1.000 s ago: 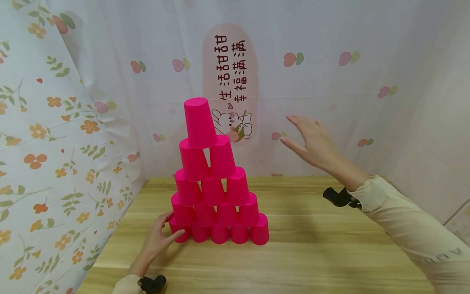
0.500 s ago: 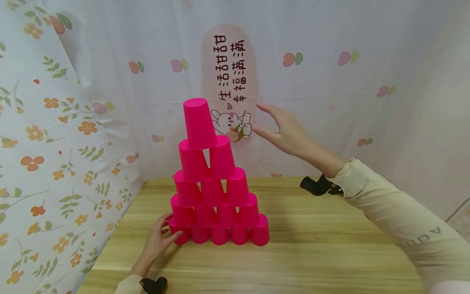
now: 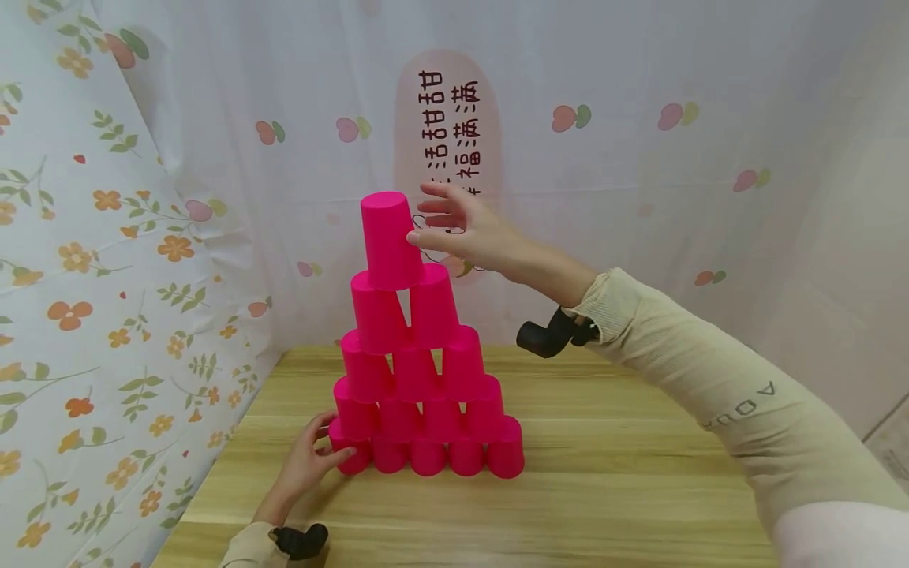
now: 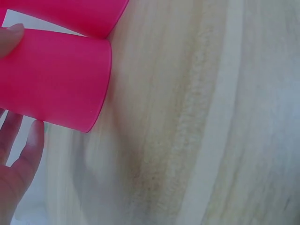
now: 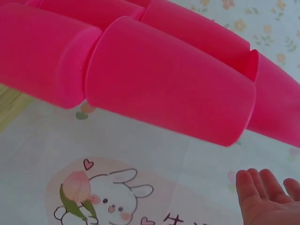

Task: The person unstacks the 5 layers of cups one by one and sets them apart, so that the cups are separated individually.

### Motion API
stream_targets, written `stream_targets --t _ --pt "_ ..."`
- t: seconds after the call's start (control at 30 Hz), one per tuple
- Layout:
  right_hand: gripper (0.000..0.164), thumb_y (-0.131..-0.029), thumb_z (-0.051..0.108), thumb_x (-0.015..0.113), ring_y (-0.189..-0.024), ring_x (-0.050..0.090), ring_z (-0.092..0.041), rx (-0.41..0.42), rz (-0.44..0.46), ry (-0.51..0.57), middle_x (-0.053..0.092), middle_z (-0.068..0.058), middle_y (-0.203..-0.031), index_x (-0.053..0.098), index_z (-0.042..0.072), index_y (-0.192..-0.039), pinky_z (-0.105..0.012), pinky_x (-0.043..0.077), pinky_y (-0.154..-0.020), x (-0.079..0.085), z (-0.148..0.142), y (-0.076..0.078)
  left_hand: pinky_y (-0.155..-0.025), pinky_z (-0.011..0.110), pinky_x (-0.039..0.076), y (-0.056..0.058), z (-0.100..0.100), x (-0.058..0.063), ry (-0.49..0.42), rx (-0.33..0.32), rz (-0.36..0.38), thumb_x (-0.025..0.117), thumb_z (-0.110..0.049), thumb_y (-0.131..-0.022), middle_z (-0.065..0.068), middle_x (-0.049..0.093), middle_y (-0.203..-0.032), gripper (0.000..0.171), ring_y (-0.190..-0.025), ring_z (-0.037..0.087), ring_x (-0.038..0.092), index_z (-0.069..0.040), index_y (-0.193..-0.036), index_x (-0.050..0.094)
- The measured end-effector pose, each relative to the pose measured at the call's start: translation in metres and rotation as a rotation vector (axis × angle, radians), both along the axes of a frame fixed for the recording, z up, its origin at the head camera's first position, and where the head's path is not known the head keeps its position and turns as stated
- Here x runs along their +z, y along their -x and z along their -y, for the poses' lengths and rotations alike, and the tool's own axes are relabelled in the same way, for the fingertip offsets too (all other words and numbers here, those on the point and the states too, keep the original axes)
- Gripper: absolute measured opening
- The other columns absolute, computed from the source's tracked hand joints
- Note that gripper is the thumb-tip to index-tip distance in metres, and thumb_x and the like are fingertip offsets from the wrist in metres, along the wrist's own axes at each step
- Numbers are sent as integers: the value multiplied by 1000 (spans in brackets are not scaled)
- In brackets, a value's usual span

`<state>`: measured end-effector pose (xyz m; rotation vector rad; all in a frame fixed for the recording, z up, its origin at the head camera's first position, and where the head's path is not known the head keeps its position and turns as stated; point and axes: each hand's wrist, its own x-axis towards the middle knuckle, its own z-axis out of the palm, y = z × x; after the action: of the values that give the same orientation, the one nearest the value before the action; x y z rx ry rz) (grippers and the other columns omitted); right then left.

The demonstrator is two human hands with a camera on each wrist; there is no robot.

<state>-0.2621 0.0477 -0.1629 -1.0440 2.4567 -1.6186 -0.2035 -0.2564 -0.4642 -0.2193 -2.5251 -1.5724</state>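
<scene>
Bright pink cups stand upside down in a five-tier pyramid, narrowing to a single top cup (image 3: 390, 244). My left hand (image 3: 301, 461) holds the bottom row's leftmost cup (image 3: 352, 436), thumb on its front and fingers round its left side. The left wrist view shows that cup (image 4: 56, 79) between the thumb (image 4: 10, 40) and the fingers (image 4: 29, 157). Up at the pyramid's peak, my right hand (image 3: 476, 229) is spread beside the top cup, its thumb tip overlapping the cup's right edge. In the right wrist view the same hand (image 5: 267, 204) appears below the top cup (image 5: 281, 96).
Beneath the pyramid is a wood-grain table (image 3: 604, 473). A white curtain (image 3: 604, 173) with fruit prints and lettering hangs behind it, and a flowered cloth (image 3: 128, 315) covers the left side. Each wrist carries a black mount (image 3: 550, 335).
My right hand has moved left from well right of the pyramid to beside the top cup. The left hand stays at the bottom-left cup, and the pyramid stands as before.
</scene>
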Motion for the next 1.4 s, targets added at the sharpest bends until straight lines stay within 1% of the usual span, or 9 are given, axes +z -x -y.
stream_targets --t 0.07,0.23,0.33,0.57,0.7,0.93,1.17,1.27,1.4 --pt "69 -80 24 63 -113 43 -15 21 30 18 42 -1 -129 26 18 -138 -34 43 -85 -1 5 2 -76 32 47 0 -2 1 -12 -4 10 74 -5 -69 16 51 -111 56 -99 30 48 0 -118 47" --pt "70 -77 19 65 -108 46 -17 59 50 49 46 -4 -122 28 15 -137 -34 46 -79 -8 12 5 -76 30 47 1 -7 1 -73 -9 43 74 -1 -68 15 52 -109 55 -99 27 48 1 -117 47" --pt "70 -77 18 66 -107 46 -17 61 54 43 46 -4 -119 28 16 -136 -34 46 -80 -11 13 5 -77 30 46 1 -9 2 -89 -2 66 73 -1 -69 14 52 -109 55 -100 26 47 1 -117 47" --pt "60 -77 12 65 -100 49 -19 89 19 52 50 -8 -112 34 9 -129 -33 45 -80 -17 18 3 -77 29 46 0 -8 0 -94 -5 72 73 -1 -70 14 52 -108 54 -99 25 47 1 -117 47" --pt "56 -77 12 65 -97 52 -19 95 -11 49 52 -7 -109 37 8 -126 -32 46 -79 -15 21 2 -76 28 46 0 -6 0 -95 -6 68 73 0 -69 13 52 -107 53 -97 23 47 1 -115 47" --pt "57 -76 12 66 -96 53 -19 47 -28 80 52 -8 -109 37 8 -125 -32 47 -78 0 14 -2 -76 25 46 4 -4 1 -98 -12 69 72 0 -70 14 52 -108 53 -99 24 46 2 -116 47" --pt "60 -77 11 66 -101 50 -21 -33 -36 114 49 -8 -114 35 9 -128 -34 46 -81 12 -13 2 -75 26 46 3 0 -2 -83 8 68 72 1 -69 15 52 -109 54 -98 24 46 2 -116 47" --pt "61 -77 12 65 -102 49 -21 -81 -35 111 48 -8 -117 33 10 -130 -35 46 -81 11 -31 7 -76 27 46 3 1 -3 -72 15 68 72 0 -69 15 52 -109 54 -98 24 47 2 -117 47" --pt "61 -78 14 65 -103 47 -23 -160 -39 88 46 -9 -119 33 10 -130 -36 46 -81 1 -58 13 -76 28 46 3 2 -3 -68 14 74 72 0 -70 15 52 -108 54 -98 23 46 2 -117 47"
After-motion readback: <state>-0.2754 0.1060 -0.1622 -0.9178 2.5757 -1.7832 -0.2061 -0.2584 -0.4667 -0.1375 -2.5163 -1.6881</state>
